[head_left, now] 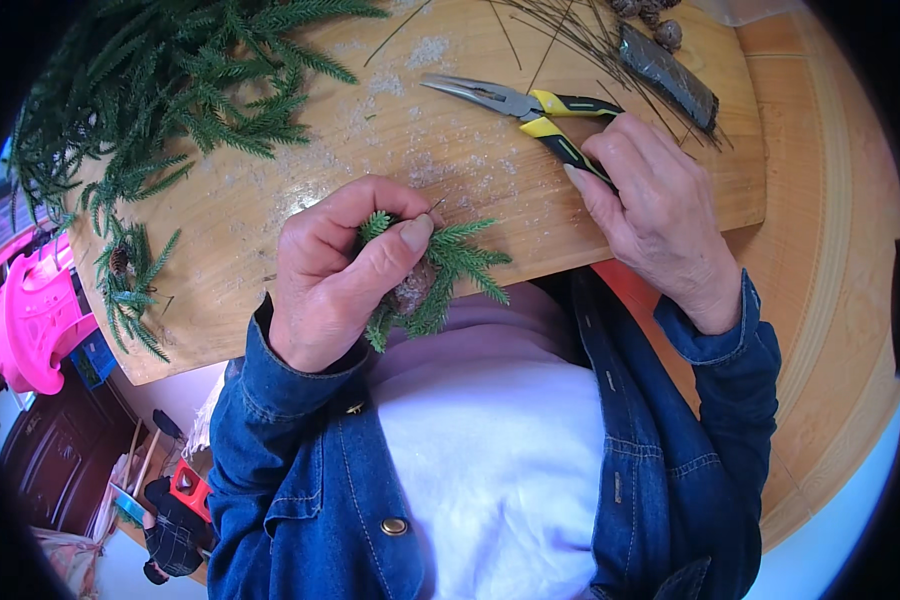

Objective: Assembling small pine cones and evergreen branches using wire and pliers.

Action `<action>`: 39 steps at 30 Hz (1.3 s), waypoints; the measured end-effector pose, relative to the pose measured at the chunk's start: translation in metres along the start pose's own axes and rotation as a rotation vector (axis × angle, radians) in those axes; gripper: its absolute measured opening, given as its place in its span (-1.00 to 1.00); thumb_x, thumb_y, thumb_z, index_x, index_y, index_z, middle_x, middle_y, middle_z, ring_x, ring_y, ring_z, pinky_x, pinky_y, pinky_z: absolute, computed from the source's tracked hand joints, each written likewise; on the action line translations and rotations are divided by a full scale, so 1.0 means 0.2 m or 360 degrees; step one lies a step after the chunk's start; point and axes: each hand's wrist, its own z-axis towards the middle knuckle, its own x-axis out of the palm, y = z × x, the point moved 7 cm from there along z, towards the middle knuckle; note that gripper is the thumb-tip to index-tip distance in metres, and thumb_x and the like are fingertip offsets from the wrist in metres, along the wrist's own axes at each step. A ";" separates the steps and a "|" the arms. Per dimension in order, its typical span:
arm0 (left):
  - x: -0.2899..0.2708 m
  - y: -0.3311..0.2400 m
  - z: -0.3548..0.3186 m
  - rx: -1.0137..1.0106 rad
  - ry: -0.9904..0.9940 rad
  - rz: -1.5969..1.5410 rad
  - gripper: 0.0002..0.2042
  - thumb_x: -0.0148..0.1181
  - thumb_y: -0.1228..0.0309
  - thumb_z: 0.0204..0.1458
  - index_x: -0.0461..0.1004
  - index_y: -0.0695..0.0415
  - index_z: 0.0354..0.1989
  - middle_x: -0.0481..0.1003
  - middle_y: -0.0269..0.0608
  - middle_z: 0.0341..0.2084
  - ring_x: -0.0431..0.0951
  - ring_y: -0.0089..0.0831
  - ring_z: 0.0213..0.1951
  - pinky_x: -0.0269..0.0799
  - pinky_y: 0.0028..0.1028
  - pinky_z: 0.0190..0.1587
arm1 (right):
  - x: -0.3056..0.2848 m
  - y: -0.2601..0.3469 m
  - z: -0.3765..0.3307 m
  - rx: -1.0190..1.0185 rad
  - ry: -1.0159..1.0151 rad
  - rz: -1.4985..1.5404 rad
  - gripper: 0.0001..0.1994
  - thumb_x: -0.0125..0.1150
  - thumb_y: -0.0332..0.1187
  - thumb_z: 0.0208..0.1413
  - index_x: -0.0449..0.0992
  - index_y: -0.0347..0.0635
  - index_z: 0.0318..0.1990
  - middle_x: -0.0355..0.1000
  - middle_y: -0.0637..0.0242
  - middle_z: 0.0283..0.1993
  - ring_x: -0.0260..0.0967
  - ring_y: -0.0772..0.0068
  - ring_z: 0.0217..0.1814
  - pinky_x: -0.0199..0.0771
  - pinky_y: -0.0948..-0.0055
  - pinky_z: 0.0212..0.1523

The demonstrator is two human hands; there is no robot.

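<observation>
Between the thumb and fingers of my left hand (345,265) is a small bunch of green fir sprigs (460,262) around a frosted pine cone (413,288), held just over the table's near edge. A thin wire end pokes up by the thumb tip. My right hand (660,200) is closed around the handles of long-nose pliers (515,105) with yellow and black grips. Their jaws point left over the tabletop and look closed or nearly so.
A large heap of fir branches (190,80) covers the table's far left. Below it lies a finished-looking sprig with a small cone (120,262). Thin wires (590,50), a dark wrapped packet (667,75) and several cones (668,35) sit far right. White flakes dust the wooden table (530,220).
</observation>
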 end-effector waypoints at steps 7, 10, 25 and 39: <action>0.02 0.00 -0.01 -0.0002 -0.0016 -0.0033 -0.87 0.10 0.52 0.11 0.44 0.30 -0.21 0.45 -0.40 -0.43 0.38 -0.72 -0.42 0.30 -0.70 -0.36 | -0.01 0.00 -0.02 0.0027 0.0054 -0.0028 -0.81 0.29 -0.44 -0.08 0.36 -0.26 -0.38 0.26 0.19 -0.45 0.31 0.17 -0.42 0.33 0.29 -0.44; 0.02 -0.02 -0.02 0.0006 -0.0037 -0.0107 -0.87 0.10 0.52 0.11 0.45 0.30 -0.21 0.46 -0.40 -0.44 0.38 -0.72 -0.42 0.29 -0.70 -0.36 | -0.02 0.01 -0.03 0.0048 0.0100 0.0015 -0.81 0.28 -0.44 -0.08 0.36 -0.26 -0.38 0.26 0.19 -0.44 0.32 0.17 -0.41 0.33 0.30 -0.43; 0.05 -0.13 -0.06 0.0097 -0.0093 -0.0059 -0.88 0.10 0.53 0.10 0.46 0.30 -0.23 0.45 -0.41 -0.46 0.37 -0.74 -0.45 0.27 -0.70 -0.38 | -0.19 0.00 0.01 -0.0025 0.0104 -0.0136 -0.67 0.38 -0.31 -0.19 0.37 -0.27 -0.34 0.27 0.13 -0.15 0.31 0.11 -0.15 0.36 0.31 -0.22; 0.11 -0.16 -0.09 0.0064 -0.0072 -0.0068 -0.89 0.09 0.54 0.10 0.46 0.30 -0.24 0.43 -0.42 -0.49 0.35 -0.74 -0.47 0.26 -0.71 -0.41 | -0.19 0.03 0.00 -0.0129 0.0230 -0.0139 -0.75 0.29 -0.47 -0.18 0.33 -0.28 -0.37 0.27 0.09 -0.06 0.27 0.03 -0.04 0.37 0.26 -0.11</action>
